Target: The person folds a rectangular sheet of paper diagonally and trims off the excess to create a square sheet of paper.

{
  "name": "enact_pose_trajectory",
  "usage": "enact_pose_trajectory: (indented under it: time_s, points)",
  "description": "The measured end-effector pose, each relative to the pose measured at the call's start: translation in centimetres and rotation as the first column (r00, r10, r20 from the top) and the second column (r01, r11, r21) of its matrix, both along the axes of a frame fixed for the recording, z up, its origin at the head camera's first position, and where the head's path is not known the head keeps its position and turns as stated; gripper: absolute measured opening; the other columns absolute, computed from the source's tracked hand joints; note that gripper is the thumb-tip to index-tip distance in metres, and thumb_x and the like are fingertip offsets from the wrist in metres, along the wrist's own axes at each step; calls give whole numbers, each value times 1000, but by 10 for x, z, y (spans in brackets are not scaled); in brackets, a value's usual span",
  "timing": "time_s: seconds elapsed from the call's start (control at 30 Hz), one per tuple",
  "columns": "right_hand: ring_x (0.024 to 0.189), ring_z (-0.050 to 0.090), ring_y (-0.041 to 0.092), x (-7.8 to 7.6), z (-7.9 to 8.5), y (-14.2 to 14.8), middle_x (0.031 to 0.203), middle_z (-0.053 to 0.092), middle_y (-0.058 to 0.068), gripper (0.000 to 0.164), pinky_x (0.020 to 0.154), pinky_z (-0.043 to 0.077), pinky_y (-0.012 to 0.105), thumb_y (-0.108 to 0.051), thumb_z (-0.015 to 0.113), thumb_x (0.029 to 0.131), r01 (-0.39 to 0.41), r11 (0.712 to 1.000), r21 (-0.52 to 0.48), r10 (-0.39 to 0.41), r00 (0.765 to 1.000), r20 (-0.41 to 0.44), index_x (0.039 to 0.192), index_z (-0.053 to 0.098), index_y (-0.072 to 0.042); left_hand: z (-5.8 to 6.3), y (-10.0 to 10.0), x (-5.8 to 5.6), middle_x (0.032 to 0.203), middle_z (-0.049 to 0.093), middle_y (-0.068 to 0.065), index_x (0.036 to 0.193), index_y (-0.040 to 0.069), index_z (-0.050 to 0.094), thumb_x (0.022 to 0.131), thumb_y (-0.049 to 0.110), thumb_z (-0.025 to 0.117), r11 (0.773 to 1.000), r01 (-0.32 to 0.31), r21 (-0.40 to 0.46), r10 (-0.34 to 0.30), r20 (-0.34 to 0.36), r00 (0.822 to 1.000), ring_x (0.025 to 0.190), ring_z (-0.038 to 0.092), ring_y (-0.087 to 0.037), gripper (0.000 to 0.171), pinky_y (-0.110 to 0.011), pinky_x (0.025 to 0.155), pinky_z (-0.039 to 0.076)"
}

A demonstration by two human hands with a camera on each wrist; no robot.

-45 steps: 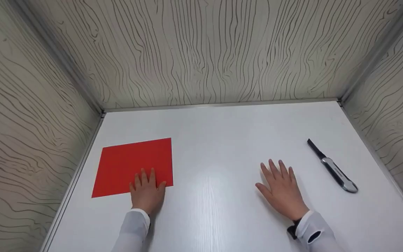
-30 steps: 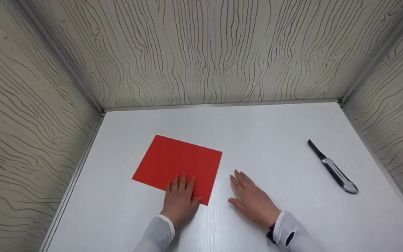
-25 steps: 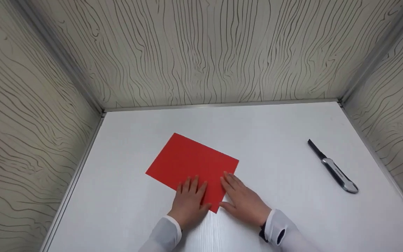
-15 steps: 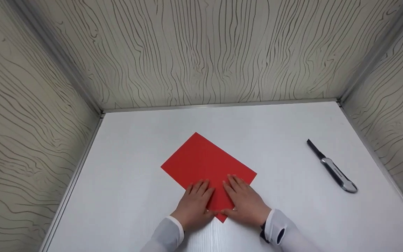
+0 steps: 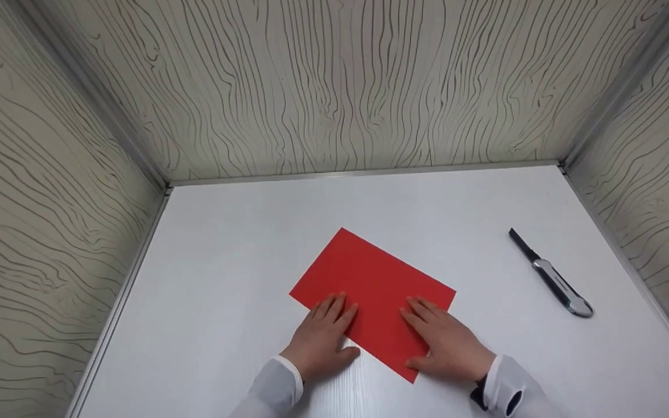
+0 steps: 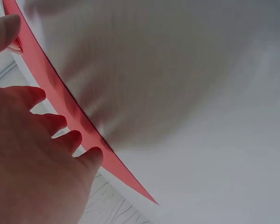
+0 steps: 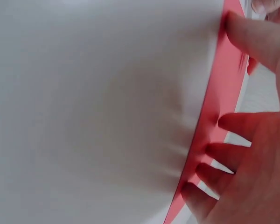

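A red sheet of paper [image 5: 369, 278] lies flat and slanted on the white table, one corner pointing toward the person. My left hand [image 5: 324, 339] rests with its fingertips on the sheet's near left edge; its thumb lies off the paper on the table. On the right side, my right hand [image 5: 448, 342] touches the paper with spread, straight fingers and thumb near the closest corner. Both wrist views show fingertips on the edge of the red paper [image 6: 60, 93]. A utility knife [image 5: 550, 276] with grey and black handle and dark blade lies right of my right hand.
The white table [image 5: 224, 244] has a metal-edged rim on its left, back and right. Wood-grain panels [image 5: 334, 87] stand behind and at both sides.
My left hand has slid the red paper rightward from the table's left side, turning it. My right hand has come onto it, then moved right with it. The knife stays put.
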State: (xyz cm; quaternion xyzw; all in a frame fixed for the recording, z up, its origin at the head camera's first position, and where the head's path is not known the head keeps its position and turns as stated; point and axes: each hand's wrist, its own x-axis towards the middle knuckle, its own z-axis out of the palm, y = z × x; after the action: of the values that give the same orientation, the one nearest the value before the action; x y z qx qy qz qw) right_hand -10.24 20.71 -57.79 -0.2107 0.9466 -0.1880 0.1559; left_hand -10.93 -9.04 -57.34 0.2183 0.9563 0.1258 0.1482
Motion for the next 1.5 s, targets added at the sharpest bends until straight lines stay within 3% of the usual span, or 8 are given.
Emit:
enact_pose_trajectory:
  time_s: [0.27, 0.47, 0.83, 1.17, 1.37, 1.5]
  points:
    - [161, 33, 46, 10, 6, 29, 174, 41, 13, 98, 118, 46, 69, -50, 89, 81, -9, 1000, -18, 10, 999, 35, 163, 51, -12, 1, 5, 9, 179, 33, -4, 170, 33, 39, 87, 50, 86, 1000, 7, -15, -7, 21, 1000, 164, 31, -36, 97, -61, 132, 31]
    - [161, 34, 46, 10, 5, 35, 175, 38, 16, 102, 113, 53, 66, -54, 88, 81, -2, 1000, -19, 3, 999, 38, 164, 48, -12, 0, 4, 14, 171, 44, -5, 167, 35, 44, 82, 46, 92, 999, -32, -12, 32, -14, 999, 157, 41, -37, 98, -68, 126, 38]
    - [163, 30, 45, -2, 0, 41, 178, 31, 17, 111, 121, 46, 65, -63, 83, 83, -36, 999, 24, 37, 998, -45, 168, 39, -8, -4, -1, 12, 163, 49, -7, 164, 35, 49, 79, 52, 94, 996, -91, -7, 91, -28, 995, 151, 43, -36, 97, -73, 124, 37]
    - [163, 29, 45, -7, 1, 41, 178, 32, 17, 113, 123, 43, 66, -64, 81, 82, -47, 998, 36, 48, 998, -47, 168, 38, -5, -11, 1, 8, 166, 47, -8, 162, 28, 51, 78, 54, 93, 999, -45, -18, 43, -65, 997, 152, 43, -35, 97, -66, 128, 36]
    - [162, 31, 46, -9, -2, 40, 177, 35, 17, 109, 121, 45, 67, -65, 80, 84, -44, 999, 15, 45, 997, -61, 167, 42, -6, -10, 2, 8, 166, 46, -9, 161, 27, 49, 73, 56, 95, 998, -64, 18, 65, -38, 997, 153, 41, -36, 103, -65, 128, 37]
    - [159, 37, 46, -10, -5, 40, 174, 39, 17, 102, 117, 48, 68, -64, 79, 87, -29, 999, 21, 31, 995, -96, 165, 46, -8, -7, 2, 6, 166, 46, -9, 160, 25, 51, 76, 57, 93, 998, -62, 31, 62, -20, 998, 155, 40, -37, 99, -66, 128, 35]
